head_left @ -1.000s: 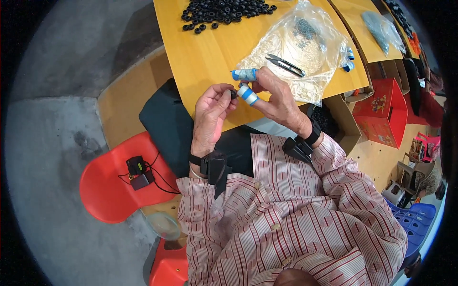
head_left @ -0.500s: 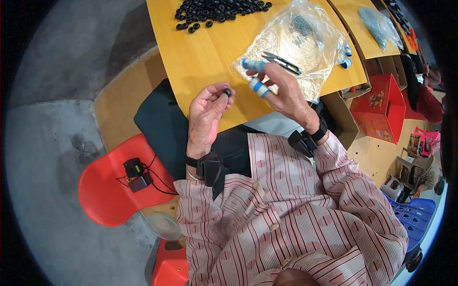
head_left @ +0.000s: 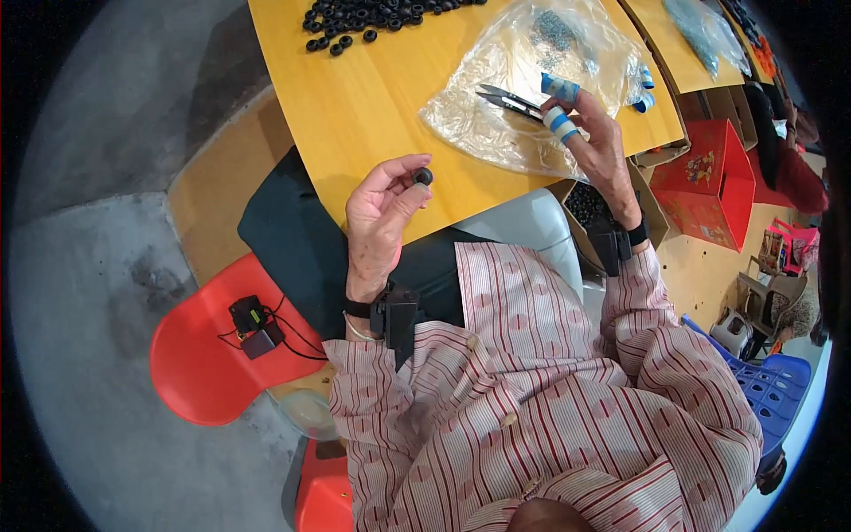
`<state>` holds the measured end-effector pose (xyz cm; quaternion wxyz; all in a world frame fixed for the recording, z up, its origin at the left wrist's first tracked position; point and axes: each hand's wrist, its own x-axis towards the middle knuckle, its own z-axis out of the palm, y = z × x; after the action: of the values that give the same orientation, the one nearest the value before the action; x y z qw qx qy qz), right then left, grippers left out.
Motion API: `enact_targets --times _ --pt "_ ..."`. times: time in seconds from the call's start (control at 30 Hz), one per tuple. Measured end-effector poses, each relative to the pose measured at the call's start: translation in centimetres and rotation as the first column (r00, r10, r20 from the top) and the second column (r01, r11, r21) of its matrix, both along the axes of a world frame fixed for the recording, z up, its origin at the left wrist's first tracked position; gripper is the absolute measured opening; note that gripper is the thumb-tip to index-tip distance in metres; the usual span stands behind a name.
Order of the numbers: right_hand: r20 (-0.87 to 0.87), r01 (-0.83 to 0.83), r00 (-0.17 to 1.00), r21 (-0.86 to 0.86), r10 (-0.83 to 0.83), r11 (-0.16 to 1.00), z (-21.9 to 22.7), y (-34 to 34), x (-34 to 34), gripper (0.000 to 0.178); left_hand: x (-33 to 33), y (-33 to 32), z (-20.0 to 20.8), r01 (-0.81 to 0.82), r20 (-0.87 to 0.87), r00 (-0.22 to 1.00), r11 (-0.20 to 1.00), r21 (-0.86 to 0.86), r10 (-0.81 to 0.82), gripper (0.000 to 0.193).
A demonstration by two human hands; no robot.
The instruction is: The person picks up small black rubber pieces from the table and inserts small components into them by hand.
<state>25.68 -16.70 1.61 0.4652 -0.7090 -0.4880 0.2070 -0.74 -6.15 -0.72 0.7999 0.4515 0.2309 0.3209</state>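
Between the thumb and index finger of my left hand [head_left: 383, 208], near the table's front edge, is a small round black bead-like piece [head_left: 423, 176]. My right hand [head_left: 598, 146] is over the clear plastic bag [head_left: 470, 115], its thumb and index finger apart, both wrapped in blue-and-white tape. Black thread snips [head_left: 511, 101] lie on the bag, blades pointing left. Their handle end is beside my right thumb; whether it touches is not clear. Small grey-blue bits [head_left: 555, 31] show at the bag's far part.
A pile of black round pieces [head_left: 370, 35] covers the far left of the yellow table [head_left: 355, 106]. Below its right edge are a cardboard box of dark pieces [head_left: 585, 206] and a red box [head_left: 709, 182]. Left of me, a red chair [head_left: 199, 355] carries a small black device [head_left: 253, 324].
My right hand has moved right, to the handle end of the snips. My left hand still holds the black piece in nearly the same place. The view has shifted slightly.
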Motion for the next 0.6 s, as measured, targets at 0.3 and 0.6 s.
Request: enact_targets --times 0.3,0.6 --pt "0.061 0.051 0.997 -0.076 -0.047 0.996 -0.9 -0.5 0.8 0.035 0.4 -0.2 0.1 0.039 -0.090 0.995 0.995 0.087 -0.032 0.028" --pt "0.135 0.093 0.987 -0.006 -0.092 0.996 -0.5 -0.9 2.4 0.032 0.9 0.0 0.3 0.035 -0.160 0.987 0.978 0.204 -0.002 0.026"
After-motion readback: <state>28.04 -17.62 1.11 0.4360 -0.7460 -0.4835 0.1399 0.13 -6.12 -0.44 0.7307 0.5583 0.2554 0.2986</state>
